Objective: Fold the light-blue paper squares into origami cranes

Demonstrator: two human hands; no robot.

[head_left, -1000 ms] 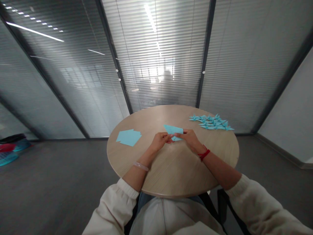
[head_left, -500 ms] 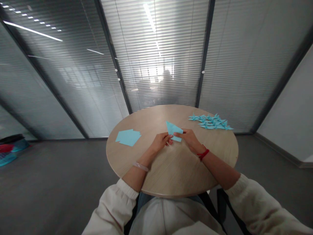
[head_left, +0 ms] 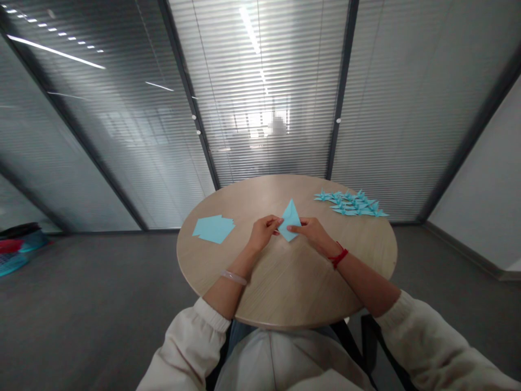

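A light blue folded paper (head_left: 290, 216), shaped like a kite with its sharp tip pointing away from me, is held up above the table between both hands. My left hand (head_left: 264, 230) pinches its left edge with thumb and fingertips. On the other side, my right hand (head_left: 315, 232) grips the right edge, its thumb lying across the front of the paper. Flat blue paper sheets (head_left: 215, 228) lie overlapping on the left of the table. At the far right, several blue folded paper cranes (head_left: 354, 203) sit close together.
The round wooden table (head_left: 280, 288) is in front of my lap. Behind it stands a glass partition with blinds (head_left: 268, 157). Blue and red containers (head_left: 18, 247) are on the floor at far left. A dark chair part (head_left: 369, 342) shows at lower right.
The folded paper has turned so its sharp tip, which leaned left, now points straight away from me. Both hands have shifted their hold along its edges.
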